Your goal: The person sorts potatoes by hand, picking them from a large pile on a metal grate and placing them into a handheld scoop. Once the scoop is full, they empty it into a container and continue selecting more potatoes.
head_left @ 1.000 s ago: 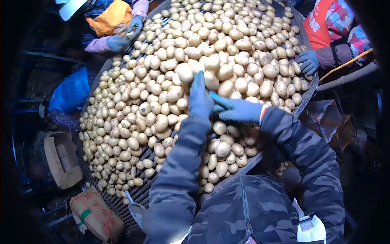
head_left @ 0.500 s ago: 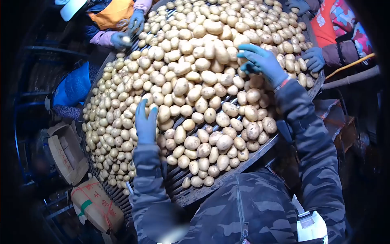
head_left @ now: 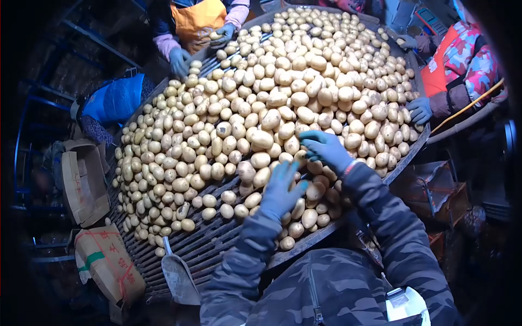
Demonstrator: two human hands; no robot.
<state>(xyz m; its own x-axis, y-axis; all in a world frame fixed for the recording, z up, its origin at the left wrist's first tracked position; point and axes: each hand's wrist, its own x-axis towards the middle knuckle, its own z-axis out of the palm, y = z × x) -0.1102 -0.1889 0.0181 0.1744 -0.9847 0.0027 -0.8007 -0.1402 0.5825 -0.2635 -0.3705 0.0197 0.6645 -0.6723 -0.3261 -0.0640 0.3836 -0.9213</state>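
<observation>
Both my hands wear blue-grey gloves and rest on a large heap of potatoes (head_left: 261, 117) spread over a slatted table (head_left: 215, 242). My left hand (head_left: 282, 190) lies on potatoes near the table's front side, fingers apart. Just above and to the right of it, my right hand (head_left: 328, 152) reaches over the heap with its fingers spread and bent slightly down. Neither hand visibly grips a potato. To the lower left of my left hand, bare slats show between scattered potatoes, and a metal scoop (head_left: 178, 276) lies on them.
A person in an orange apron (head_left: 200, 24) handles potatoes at the far left edge. Someone in a red apron (head_left: 438, 64) stands at the right, gloved hand (head_left: 420, 110) on the rim. A person in blue (head_left: 115, 100) and two cardboard boxes (head_left: 84, 182) (head_left: 109, 262) are at the left.
My hands have come closer together, the left moving right and the right moving down towards me. The view has shifted, and the scoop and more bare slats now show at the lower left.
</observation>
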